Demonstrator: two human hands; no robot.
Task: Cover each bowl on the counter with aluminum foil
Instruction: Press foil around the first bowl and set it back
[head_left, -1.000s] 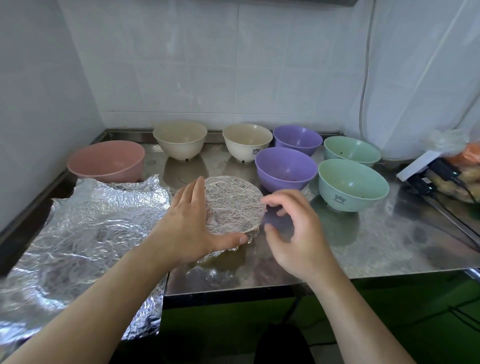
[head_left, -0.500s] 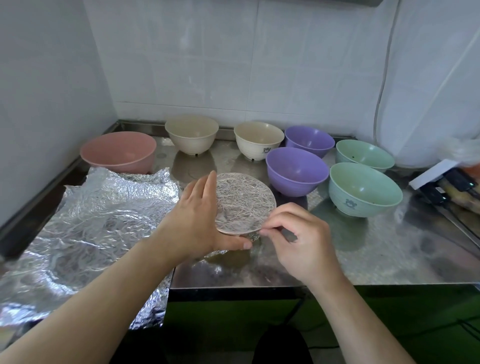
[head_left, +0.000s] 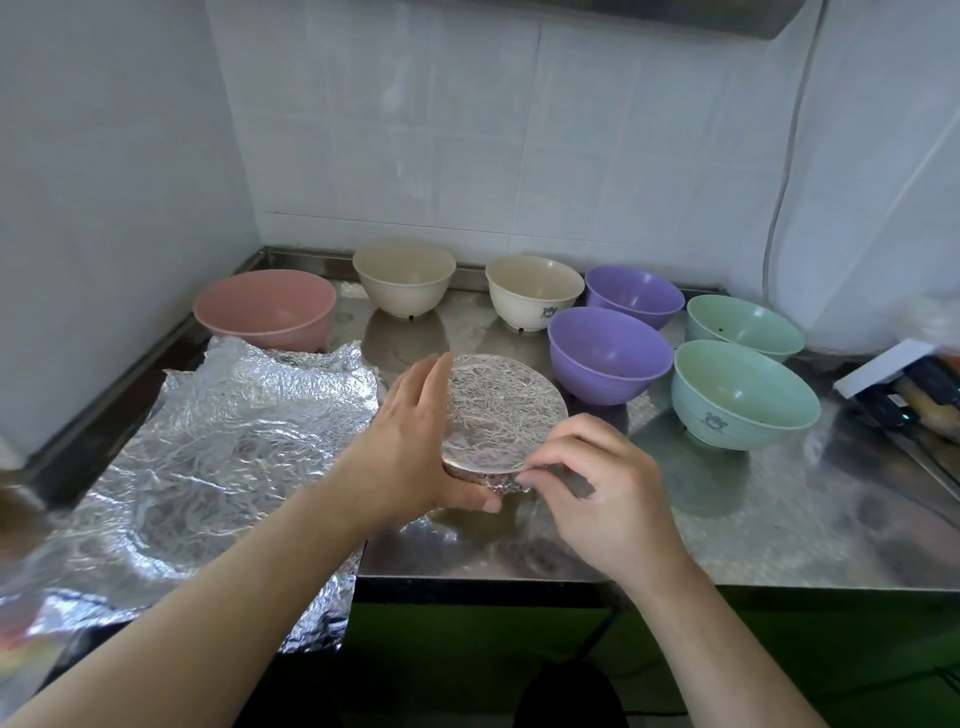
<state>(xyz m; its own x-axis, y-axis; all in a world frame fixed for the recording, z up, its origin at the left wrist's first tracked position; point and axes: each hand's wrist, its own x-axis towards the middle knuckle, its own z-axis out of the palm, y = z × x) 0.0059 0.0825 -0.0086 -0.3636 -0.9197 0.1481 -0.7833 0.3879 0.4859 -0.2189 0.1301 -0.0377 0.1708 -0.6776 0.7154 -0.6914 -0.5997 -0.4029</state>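
A foil-covered bowl (head_left: 506, 415) stands near the counter's front edge. My left hand (head_left: 410, 447) cups its left side, fingers straight along the rim and thumb under the front. My right hand (head_left: 597, 478) pinches the foil edge at the bowl's front right rim. Behind stand uncovered bowls: a pink bowl (head_left: 265, 309), two cream bowls (head_left: 404, 275) (head_left: 532, 291), two purple bowls (head_left: 634, 293) (head_left: 608, 353) and two green bowls (head_left: 743, 325) (head_left: 743, 395). A large crumpled foil sheet (head_left: 218, 457) lies on the left.
The steel counter (head_left: 753, 525) ends at a front edge just below my hands. White tiled walls close the left and back. A white box and dark items (head_left: 904, 384) lie at the right edge, with a cable hanging on the wall above.
My right hand came in from beside the bowl and closed its fingers on the foil at the front right rim. My left hand stayed on the bowl's left side.
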